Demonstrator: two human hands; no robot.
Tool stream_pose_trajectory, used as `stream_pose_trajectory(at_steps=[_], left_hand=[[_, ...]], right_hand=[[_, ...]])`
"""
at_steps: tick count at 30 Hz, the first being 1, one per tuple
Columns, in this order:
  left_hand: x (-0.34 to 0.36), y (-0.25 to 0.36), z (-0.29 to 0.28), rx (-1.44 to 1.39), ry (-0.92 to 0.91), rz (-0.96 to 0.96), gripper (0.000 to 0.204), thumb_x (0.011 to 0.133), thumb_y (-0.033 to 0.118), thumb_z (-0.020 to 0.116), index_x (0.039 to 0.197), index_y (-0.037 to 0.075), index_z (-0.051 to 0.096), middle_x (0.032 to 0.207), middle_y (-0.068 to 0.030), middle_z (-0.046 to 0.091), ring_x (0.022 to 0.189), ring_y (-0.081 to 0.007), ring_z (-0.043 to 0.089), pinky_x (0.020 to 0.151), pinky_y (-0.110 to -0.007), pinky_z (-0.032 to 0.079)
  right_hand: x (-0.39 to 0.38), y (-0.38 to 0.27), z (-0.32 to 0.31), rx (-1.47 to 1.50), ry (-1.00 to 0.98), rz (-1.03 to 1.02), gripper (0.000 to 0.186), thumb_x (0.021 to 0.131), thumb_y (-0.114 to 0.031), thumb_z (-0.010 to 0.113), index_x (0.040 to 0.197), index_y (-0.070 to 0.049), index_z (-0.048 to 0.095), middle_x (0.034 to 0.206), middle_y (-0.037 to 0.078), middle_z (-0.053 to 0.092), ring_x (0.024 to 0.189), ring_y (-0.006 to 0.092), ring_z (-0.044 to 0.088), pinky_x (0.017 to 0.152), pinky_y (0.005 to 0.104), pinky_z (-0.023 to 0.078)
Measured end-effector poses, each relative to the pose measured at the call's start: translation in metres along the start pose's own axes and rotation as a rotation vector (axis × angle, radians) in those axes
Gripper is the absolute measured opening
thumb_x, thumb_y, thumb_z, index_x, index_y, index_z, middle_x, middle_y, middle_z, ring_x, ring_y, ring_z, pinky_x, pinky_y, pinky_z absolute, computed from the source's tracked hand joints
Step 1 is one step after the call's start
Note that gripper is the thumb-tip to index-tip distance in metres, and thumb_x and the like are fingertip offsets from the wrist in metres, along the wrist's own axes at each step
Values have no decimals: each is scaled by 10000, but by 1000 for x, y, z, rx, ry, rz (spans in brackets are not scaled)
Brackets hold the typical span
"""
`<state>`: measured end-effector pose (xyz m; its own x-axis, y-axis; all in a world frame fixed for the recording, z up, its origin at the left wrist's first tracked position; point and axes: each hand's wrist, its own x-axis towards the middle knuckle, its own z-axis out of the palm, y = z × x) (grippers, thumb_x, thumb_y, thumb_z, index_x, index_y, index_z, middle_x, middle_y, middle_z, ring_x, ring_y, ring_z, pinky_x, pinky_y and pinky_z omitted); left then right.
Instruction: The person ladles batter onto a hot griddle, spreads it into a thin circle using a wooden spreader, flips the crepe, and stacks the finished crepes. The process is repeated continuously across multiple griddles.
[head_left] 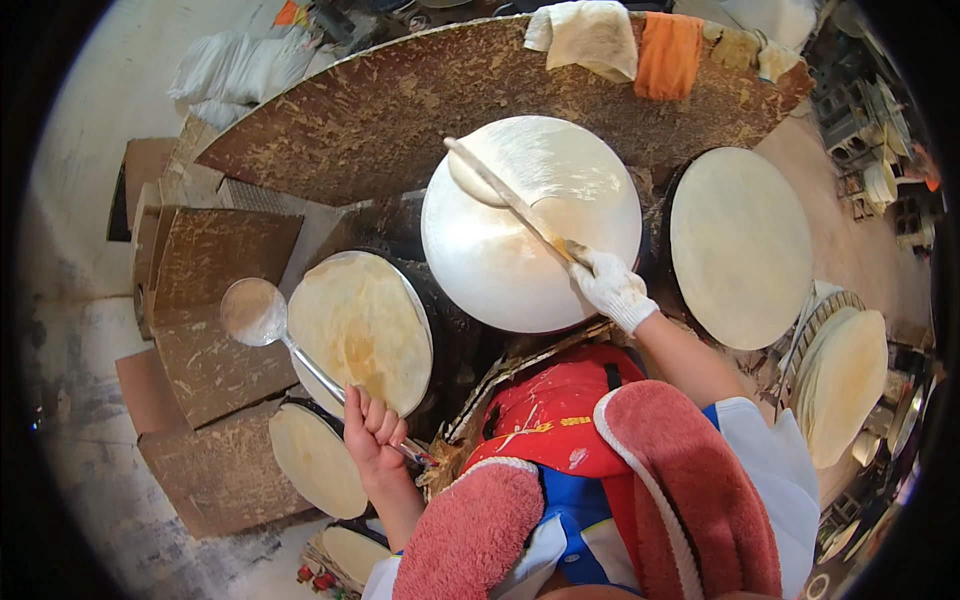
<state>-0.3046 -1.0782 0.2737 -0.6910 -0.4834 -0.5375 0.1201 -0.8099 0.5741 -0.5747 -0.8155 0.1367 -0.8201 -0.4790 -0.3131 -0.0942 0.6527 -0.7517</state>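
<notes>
Head view: flat cream discs [742,250] flank round whitish griddle's [480,285] edges; left fingers [375,420] wrap metal ladle [254,312], white-gloved right fingers [590,272] clasp wooden stick [511,200].

The gloved right hand [608,287] is gripping a long wooden tool [520,208] that is extending slantwise over a round white pan [530,290]. The bare left hand [375,430] is holding a metal ladle [253,312] by its handle. Pale round sheets [742,250] are lying on either side, while an orange cloth [669,60] is hanging over a curved brown board [390,125].
</notes>
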Motion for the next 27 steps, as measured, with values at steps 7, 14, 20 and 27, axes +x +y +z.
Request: stream_pose_trajectory(at_steps=[7,14,20,27], left_hand=[[-18,-13,11,-7,76,82,380,1055,348,344,718,174,360,477,68,211,348,-69,177,317,-257,222],[-30,-34,12,-86,143,81,378,1061,345,327,735,157,364,488,71,198,351,-56,157,312,-243,197],[-57,-49,21,-70,281,149,390,1055,359,344,716,168,359,470,65,220,344,-67,176,311,-255,234],[-84,-75,25,-123,381,186,377,1053,364,355,728,173,356,469,65,215,342,-67,174,309,-262,231]], right_hand=[[63,23,-61,-98,173,-102,390,923,-308,549,1247,-103,619,1100,200,662,964,320,666,842,361,529],[38,8,-43,-184,-284,-124,371,921,-292,542,1264,-165,607,1067,201,658,975,372,634,829,418,514],[86,-4,-78,-230,-151,-272,364,935,-287,525,1254,-133,607,1086,207,654,962,373,639,841,416,518],[81,-7,-68,-300,-428,-358,339,934,-300,531,1229,-157,617,1022,210,658,932,380,642,799,423,516]])
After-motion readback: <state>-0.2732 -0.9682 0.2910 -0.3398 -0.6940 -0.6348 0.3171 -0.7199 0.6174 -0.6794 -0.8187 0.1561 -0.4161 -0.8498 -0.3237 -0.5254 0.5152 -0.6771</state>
